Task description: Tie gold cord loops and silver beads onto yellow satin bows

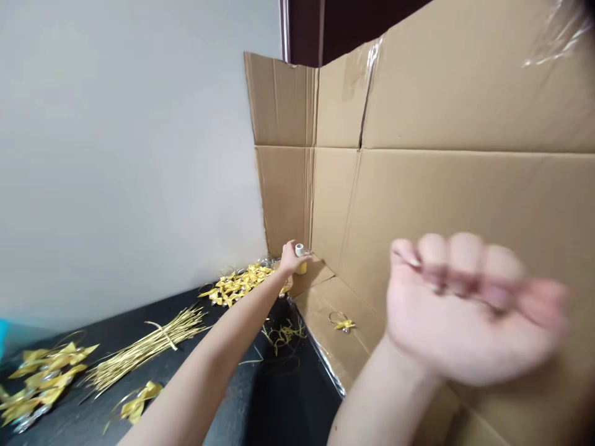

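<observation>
At the far corner of the cardboard, my left hand [290, 257] is closed around a small spool [300, 248] with a white hollow core and a yellow lower part. My right hand [465, 310] is raised close to the camera in a loose fist, palm side showing. Its curled fingers hide whatever may be inside. Beside my left hand lies a heap of yellow ribbon bows [237, 285] with silvery bits. A single yellow bow with a looped tie [344, 325] rests on the cardboard between my hands.
Tall cardboard panels [446, 204] stand along the right and back. On the black table [279, 402] are a bundle of gold ties [149, 350], loose tie scraps [283, 334], more yellow bows [51, 375] and another bow [139, 401]. A grey wall [130, 155] rises at left.
</observation>
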Demonstrator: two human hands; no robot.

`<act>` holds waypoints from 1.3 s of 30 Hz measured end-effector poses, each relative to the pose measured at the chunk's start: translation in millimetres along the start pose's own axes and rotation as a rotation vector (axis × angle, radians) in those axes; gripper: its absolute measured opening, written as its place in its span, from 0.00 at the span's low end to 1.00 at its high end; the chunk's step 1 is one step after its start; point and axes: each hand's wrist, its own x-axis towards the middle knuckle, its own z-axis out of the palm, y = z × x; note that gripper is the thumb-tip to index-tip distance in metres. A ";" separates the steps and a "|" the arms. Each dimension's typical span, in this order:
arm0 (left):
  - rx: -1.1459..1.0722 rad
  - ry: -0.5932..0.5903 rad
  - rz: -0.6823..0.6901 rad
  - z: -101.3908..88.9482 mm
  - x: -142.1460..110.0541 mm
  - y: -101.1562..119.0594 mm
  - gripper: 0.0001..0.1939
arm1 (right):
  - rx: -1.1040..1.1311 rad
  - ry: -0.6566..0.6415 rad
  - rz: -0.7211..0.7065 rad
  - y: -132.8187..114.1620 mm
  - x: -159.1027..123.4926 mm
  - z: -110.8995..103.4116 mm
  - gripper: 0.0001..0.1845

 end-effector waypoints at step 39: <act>-1.154 0.484 -0.056 -345.0 -257.0 87.6 0.12 | -0.212 -1.088 0.687 90.8 -47.4 123.1 0.16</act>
